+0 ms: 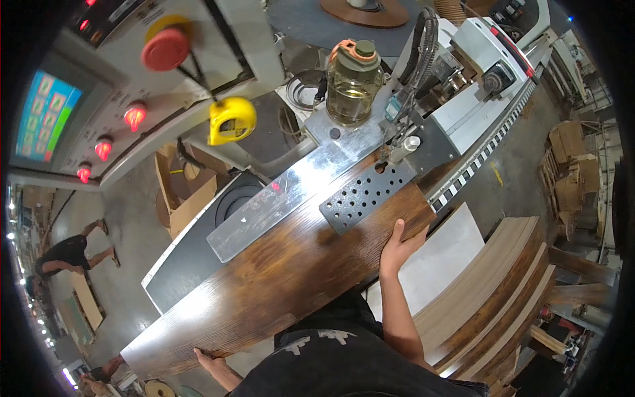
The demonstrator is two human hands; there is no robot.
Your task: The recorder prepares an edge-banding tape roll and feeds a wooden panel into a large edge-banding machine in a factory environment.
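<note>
A long, dark brown wood-grain board [284, 284] lies slantwise in front of me, its far edge along a shiny metal guide [291, 198] on a machine. Near its lower left end, my left hand [210, 362] grips the near edge, thumb on top and fingers hidden below. My right hand [399, 248] holds the same edge close to the right end, thumb up against the board and other fingers partly hidden. A black plate with round holes [367, 195] overlaps the board's far right part, beside the machine's head [405, 149].
A bottle of yellowish liquid [354, 86] stands on the machine. At left are a control panel with a red push button [165, 49] and a hanging yellow tape measure [231, 120]. Stacked boards [483, 284] sit at my right. Another person [66, 255] is far left.
</note>
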